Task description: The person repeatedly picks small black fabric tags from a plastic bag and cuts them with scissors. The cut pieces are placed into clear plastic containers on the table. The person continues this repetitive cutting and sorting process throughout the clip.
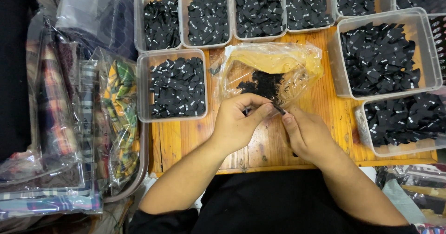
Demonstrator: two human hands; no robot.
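- Where the view looks straight down on a wooden table [186, 141], that table serves as the landmark for everything below.
- Off the table's left edge lie clear plastic packets of folded plaid fabric [69, 122], stacked and overlapping.
- On the table's left part sits a clear plastic tub [172, 85] filled with small black labels; behind it, along the table's far edge, a row of similar tubs [232, 13] holds more of the same.
- At the table's middle lies a crumpled clear bag [272, 66] with a yellowish tint, a heap of loose black labels [262, 84] inside its open mouth.
- Just in front of the bag, over the table's near middle, the left hand [237, 125] is curled, thumb and forefinger pressed together on a small black label [278, 108].
- Touching it from the right, the right hand [306, 134] has its fingers folded inward, and its thumb tip meets the same label; both hands grip it between them.
- On the table's right part stand two larger clear tubs [385, 52], one behind the other, both full of black labels.
- Below the table's near edge show the person's bare forearms and black clothing [278, 201].
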